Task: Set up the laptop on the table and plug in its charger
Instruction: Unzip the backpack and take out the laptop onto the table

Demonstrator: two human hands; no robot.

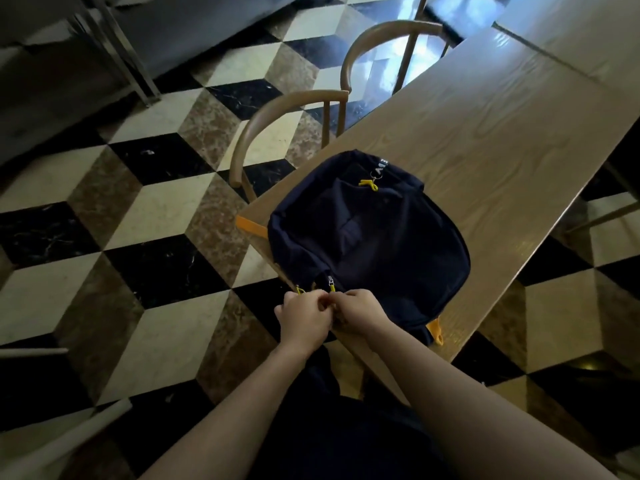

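A dark navy backpack (370, 237) with yellow straps and yellow zipper pulls lies flat on the near end of a long wooden table (502, 140). Both my hands are at its near edge, touching each other. My left hand (303, 320) pinches a yellow zipper pull (300, 290). My right hand (360, 311) grips the second yellow zipper pull (331, 285) beside it. The backpack looks zipped shut along most of its length. No laptop or charger is visible.
Two curved-back wooden chairs (287, 109) (391, 32) stand tucked along the table's left side. The floor is a black, cream and brown cube-pattern tile (149, 209). A second table (588, 32) abuts the far end.
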